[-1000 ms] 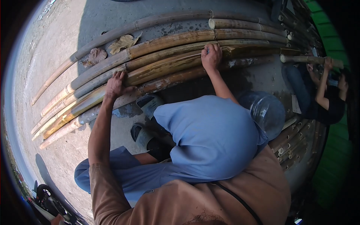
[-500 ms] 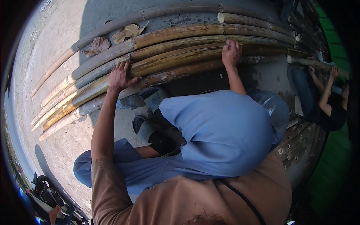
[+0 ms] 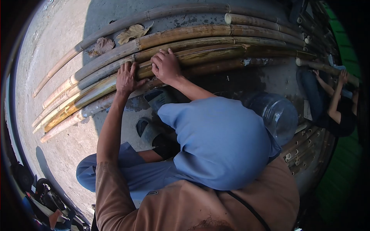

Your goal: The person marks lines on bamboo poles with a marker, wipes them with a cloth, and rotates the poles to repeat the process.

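Across the concrete floor (image 3: 73, 165), the olive-brown bamboo pole (image 3: 210, 54) is lying second from the near side of a row of poles (image 3: 200, 43), under both hands. Left hand (image 3: 127, 78) is resting on it from above, fingers part-bent, thumb apart, apparently pressing rather than wrapping. Right hand (image 3: 166, 66) is lying just beside, fingers curling inward over the pole; cannot tell whether they are gripping anything.

Handling, judged: round stock is likely to roll, so the left palm should be bearing evenly on the crown, the right leaving that thumb room and following the grain.

Long axis is running with the row, one end pointing toward sunlit ground at left, the other toward the co-worker's (image 3: 341, 123) side.
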Tool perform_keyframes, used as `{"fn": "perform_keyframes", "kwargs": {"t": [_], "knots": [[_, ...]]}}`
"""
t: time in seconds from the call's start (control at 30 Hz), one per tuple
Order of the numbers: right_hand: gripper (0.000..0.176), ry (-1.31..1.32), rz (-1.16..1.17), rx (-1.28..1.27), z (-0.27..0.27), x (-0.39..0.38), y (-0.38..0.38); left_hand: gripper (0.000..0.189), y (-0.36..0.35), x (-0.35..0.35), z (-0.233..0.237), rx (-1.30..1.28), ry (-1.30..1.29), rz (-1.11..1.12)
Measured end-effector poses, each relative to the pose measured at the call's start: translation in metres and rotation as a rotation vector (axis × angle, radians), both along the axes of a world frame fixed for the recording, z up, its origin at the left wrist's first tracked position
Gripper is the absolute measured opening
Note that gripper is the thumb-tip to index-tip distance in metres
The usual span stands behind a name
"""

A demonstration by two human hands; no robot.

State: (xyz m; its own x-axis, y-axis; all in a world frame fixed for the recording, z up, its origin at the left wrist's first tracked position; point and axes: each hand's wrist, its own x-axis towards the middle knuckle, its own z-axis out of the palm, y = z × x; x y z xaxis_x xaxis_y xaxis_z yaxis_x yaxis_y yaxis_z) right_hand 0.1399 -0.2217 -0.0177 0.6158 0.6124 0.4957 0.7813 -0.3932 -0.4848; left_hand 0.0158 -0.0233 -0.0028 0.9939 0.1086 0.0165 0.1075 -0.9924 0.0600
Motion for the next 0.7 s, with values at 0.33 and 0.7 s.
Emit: {"fn": "perform_keyframes", "kwargs": {"t": [0.33, 0.7], "knots": [[0.015, -0.236, -0.777, -0.086, -0.02, 0.177, -0.246, 0.088, 0.042, 0.044, 0.018, -0.213, 0.342, -0.186], [0.013, -0.066, -0.046, 0.078, -0.003, 0.0, -0.004, 0.085, 0.026, 0.036, 0.016, -0.195, 0.18, -0.13]]}}
